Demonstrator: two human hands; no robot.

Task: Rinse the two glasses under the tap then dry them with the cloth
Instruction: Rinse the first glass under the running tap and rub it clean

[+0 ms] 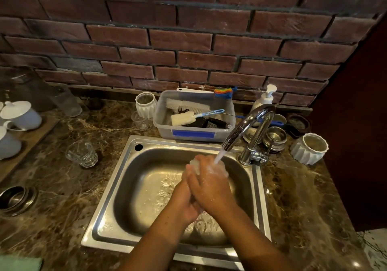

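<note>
You hold both hands over the sink (125, 166), pressed together round one glass (194, 164), which sits right under the spout of the tap (247, 124). Your right hand (211, 187) lies on top, its fingers (206, 159) curled over the glass where the water (218, 156) lands. Your left hand (184, 202) comes in from below and to the left, and its fingers wrap the near side of the glass. So both sets of fingers are clamped on it, and only a pale edge of the glass shows past your knuckles. Water runs off your hands and splashes in the basin beneath them.

The second glass (81, 153) stands upright on the marble tabletop (62, 208), to the left of the sink and well apart from your hands. The green cloth (19, 263) lies at the near left corner of the tabletop, mostly cut off by the frame.

Behind the sink, against the brick wall (188, 40), a plastic tub (194, 133) holds brushes. A soap bottle (265, 99) stands just behind the tap.
</note>
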